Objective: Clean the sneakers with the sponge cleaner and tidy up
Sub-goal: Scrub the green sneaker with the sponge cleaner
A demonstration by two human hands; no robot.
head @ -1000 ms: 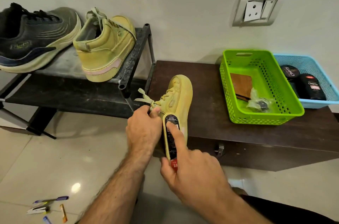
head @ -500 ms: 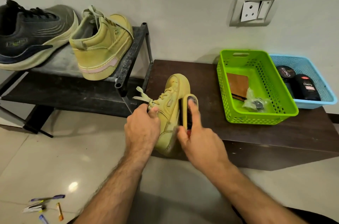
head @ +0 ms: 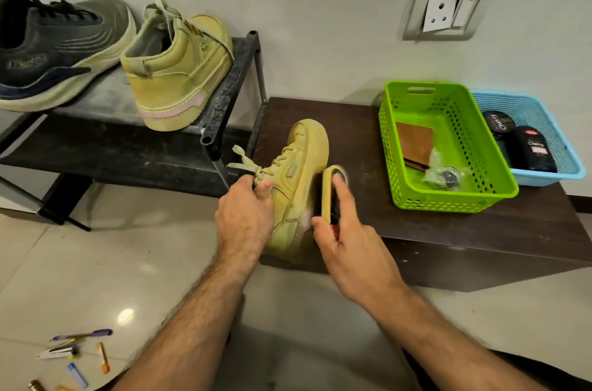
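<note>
Left hand point(head: 245, 217) grips a yellow sneaker point(head: 299, 179) on a dark bench point(head: 448, 230); right hand point(head: 344, 249), fingers clamped around a sponge cleaner point(head: 331, 192), presses it against the sneaker's right side.

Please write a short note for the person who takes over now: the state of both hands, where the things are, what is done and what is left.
Left hand grips the yellow sneaker near its laces, steadying it on the dark bench.
Right hand holds the sponge cleaner against the sneaker's right side.
The matching sneaker and a dark sneaker sit on the shoe rack.
Green basket and blue basket stand on the bench, right.
Done: cleaning is under way on this sneaker. Left: finish it, clean the others if needed, tidy up.
</note>
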